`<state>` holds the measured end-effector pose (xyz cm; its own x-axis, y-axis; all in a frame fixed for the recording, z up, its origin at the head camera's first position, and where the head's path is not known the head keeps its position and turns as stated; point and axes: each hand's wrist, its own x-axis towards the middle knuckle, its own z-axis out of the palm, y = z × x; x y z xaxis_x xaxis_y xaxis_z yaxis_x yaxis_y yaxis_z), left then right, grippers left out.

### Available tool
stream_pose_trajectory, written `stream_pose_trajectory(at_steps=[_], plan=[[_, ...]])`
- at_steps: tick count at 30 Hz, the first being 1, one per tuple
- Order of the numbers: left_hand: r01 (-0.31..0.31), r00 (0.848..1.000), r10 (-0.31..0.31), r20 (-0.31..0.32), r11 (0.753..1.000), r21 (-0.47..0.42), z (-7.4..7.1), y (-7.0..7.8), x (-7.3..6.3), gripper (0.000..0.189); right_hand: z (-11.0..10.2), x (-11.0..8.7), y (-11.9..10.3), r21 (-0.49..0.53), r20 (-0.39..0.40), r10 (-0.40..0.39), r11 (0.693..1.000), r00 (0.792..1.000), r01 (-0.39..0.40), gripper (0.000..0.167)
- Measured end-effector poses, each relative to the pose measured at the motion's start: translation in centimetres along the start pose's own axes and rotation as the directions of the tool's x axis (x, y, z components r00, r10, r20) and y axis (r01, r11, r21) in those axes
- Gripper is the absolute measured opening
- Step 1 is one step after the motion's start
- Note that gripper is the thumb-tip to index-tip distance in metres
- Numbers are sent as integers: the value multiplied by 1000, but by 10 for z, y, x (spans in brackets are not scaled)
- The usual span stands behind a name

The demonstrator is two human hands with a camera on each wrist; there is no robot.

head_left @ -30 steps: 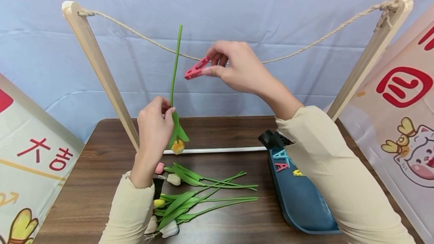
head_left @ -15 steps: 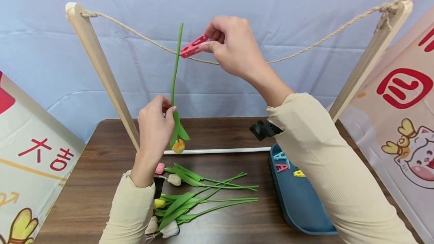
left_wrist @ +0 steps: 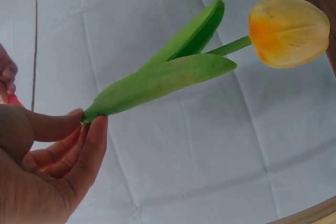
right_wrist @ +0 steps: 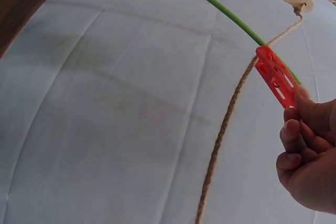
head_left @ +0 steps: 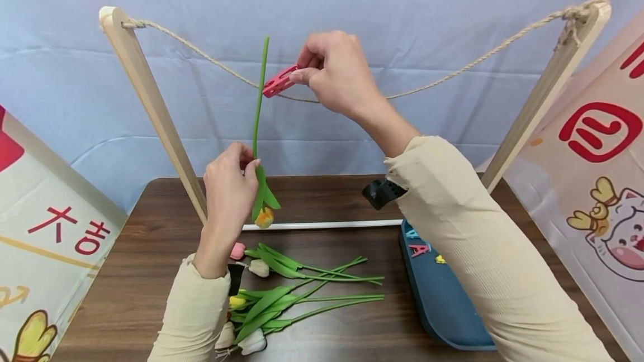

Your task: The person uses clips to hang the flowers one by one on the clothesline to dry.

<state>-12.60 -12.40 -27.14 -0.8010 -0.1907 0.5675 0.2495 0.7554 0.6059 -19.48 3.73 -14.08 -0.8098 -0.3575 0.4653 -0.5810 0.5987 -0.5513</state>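
Note:
My left hand (head_left: 231, 180) pinches the stem of an orange-yellow artificial tulip (left_wrist: 289, 32) just above its leaves, so the bloom hangs down and the bare stem points up. That stem (head_left: 261, 71) crosses the sagging twine rope (head_left: 463, 68). Between thumb and fingers, my right hand (head_left: 339, 71) pinches the handle end of a red clothespin (right_wrist: 275, 76). The clothespin's tip is at the place where stem and rope cross. Whether its jaws enclose both cannot be made out.
Wooden posts (head_left: 151, 105) hold the rope at both ends, with a white bar (head_left: 327, 224) low between them. Several tulips (head_left: 271, 300) lie on the brown table (head_left: 121, 272). At the right, a blue tray (head_left: 448, 306) holds clothespins (head_left: 418, 249), partly behind my right sleeve.
My right hand has carried the red clothespin up and left to the stem and rope, then dipped slightly with the rope. The left hand and tulip have stayed nearly still.

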Motion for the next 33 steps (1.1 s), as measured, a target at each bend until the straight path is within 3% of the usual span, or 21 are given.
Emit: stream_pose_trajectory(at_steps=[18,27,30,33], plan=[[-29,1000,29,11,999,38,-1,-3,-4,8,10,-4,-2,-24,60,23,999,998,-21,17],[17,999,-18,48,999,34,0,-6,-4,8,4,-6,3,5,137,102,995,985,-104,26],[34,998,-36,58,999,36,1,-7,-5,9,0,-9,6,0,138,128,992,982,-129,33],[52,996,-55,72,998,42,1,-7,-6,9,-4,-15,10,1,119,131,991,984,-133,29]])
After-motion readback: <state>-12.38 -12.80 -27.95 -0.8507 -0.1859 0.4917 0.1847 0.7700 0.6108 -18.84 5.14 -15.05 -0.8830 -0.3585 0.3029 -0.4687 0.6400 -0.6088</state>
